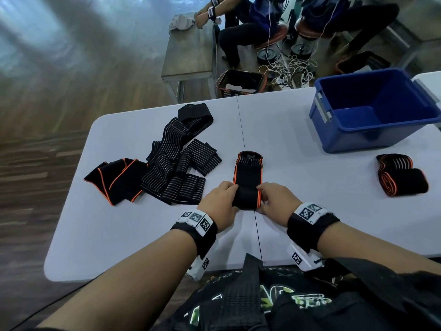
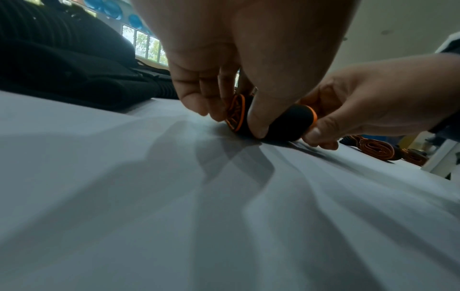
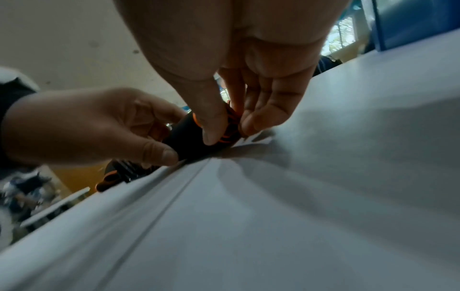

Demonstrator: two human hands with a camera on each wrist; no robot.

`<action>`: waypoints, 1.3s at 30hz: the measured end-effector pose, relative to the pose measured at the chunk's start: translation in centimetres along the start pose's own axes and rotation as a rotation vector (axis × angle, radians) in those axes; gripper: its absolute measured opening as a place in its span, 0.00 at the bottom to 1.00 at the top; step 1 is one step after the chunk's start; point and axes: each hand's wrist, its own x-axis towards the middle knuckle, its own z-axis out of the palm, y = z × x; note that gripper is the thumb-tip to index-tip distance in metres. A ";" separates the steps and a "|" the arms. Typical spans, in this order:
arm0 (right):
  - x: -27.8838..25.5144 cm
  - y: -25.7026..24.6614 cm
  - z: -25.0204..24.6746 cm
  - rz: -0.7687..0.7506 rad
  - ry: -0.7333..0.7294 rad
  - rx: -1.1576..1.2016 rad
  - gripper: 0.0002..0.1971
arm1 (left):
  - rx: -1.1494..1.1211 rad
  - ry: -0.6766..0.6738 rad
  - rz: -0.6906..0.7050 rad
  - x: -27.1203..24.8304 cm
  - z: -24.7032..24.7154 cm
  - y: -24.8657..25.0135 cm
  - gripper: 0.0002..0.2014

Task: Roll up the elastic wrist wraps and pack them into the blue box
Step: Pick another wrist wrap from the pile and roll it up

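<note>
A black wrist wrap with orange edges (image 1: 247, 177) lies along the table's centre seam, its near end wound into a roll (image 2: 288, 123) (image 3: 189, 141). My left hand (image 1: 222, 204) pinches the roll's left end between thumb and curled fingers (image 2: 211, 92). My right hand (image 1: 274, 199) pinches the right end the same way, its thumb (image 3: 211, 126) over the orange spiral. The far end of the wrap lies flat, unrolled. The blue box (image 1: 374, 108) stands at the back right, and what shows of its inside holds nothing.
A heap of loose striped and orange-edged wraps (image 1: 164, 161) lies on the white table (image 1: 119, 223) at the left. One rolled wrap (image 1: 401, 175) lies at the right, near the box. Beyond the table sit people on stools, a bench and baskets.
</note>
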 end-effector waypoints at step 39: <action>-7.9 13.2 -9.0 0.521 0.437 0.563 0.13 | -0.533 0.006 -0.186 9.4 5.5 16.5 0.07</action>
